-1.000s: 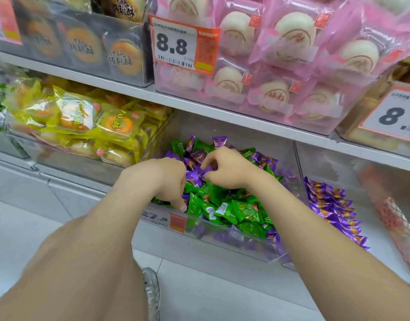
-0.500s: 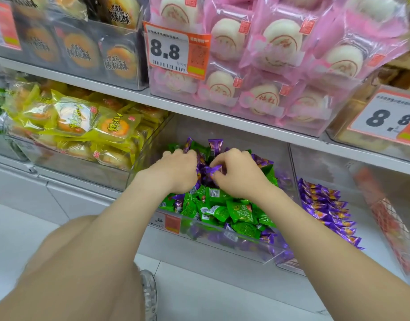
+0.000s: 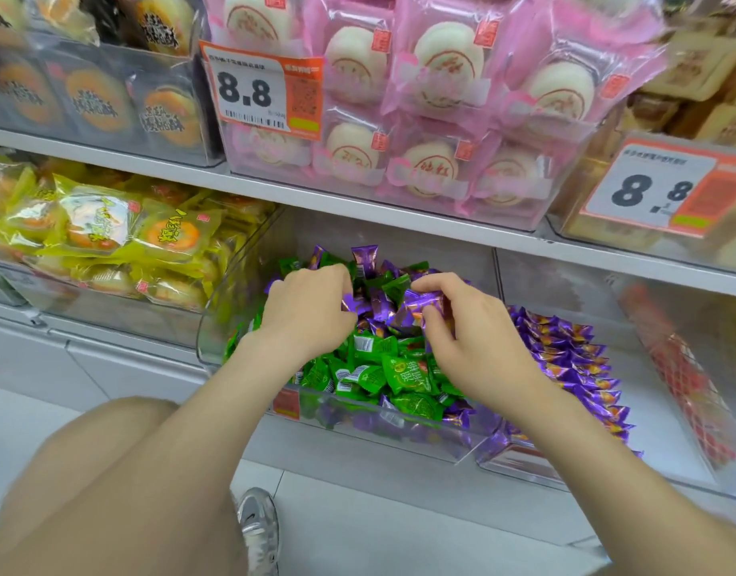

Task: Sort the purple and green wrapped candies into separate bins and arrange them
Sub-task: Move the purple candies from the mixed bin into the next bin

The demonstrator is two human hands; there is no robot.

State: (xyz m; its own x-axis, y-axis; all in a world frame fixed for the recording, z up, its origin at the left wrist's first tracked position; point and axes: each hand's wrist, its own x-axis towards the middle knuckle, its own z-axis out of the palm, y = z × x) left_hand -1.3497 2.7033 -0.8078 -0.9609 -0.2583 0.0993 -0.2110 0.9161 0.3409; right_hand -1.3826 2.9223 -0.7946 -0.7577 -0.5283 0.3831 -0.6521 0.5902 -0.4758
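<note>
Left hand [image 3: 312, 313] and right hand [image 3: 461, 338] dig in the mixed bin [image 3: 223, 322], fingers [image 3: 434, 284] clamped on purple candies [image 3: 420, 304], presumably to move them to the tidy purple row [image 3: 574, 367] just right of them.

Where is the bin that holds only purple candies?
The purple-candy bin sits low on the right of the head view, directly right of the mixed bin, just past the right hand and below the pink-wrapped buns.
</note>
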